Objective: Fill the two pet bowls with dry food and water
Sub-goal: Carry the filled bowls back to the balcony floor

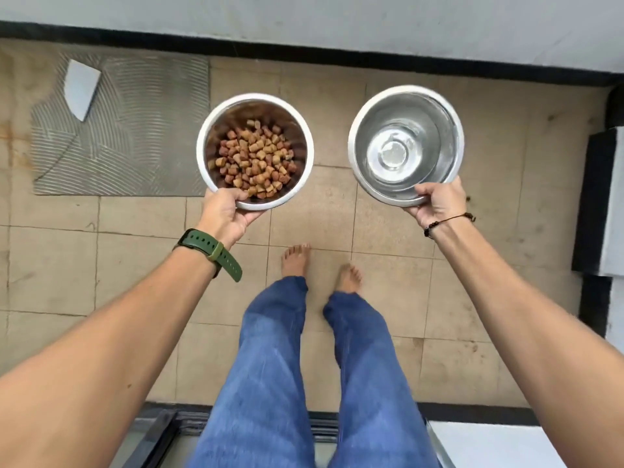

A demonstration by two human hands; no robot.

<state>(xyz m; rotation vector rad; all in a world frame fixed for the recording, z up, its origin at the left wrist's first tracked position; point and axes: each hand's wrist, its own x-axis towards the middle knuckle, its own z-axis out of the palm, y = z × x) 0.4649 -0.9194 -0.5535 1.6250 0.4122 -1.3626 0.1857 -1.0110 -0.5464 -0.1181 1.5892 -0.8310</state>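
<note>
Left hand (pixel 227 216) grips near rim of kibble bowl (pixel 216 130) — held above tiled floor (pixel 141 217). Right hand (pixel 435 204) grips near rim of water bowl (pixel 368 119), right of kibble bowl, apart.

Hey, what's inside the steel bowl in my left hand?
The round steel bowl holds brown dry kibble covering its bottom. The left hand's thumb overlaps the near rim, so that edge is covered.

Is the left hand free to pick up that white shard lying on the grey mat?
Probably not: the left hand is gripping the kibble bowl by its rim, and the white shard lies well off on the grey mat.
</note>
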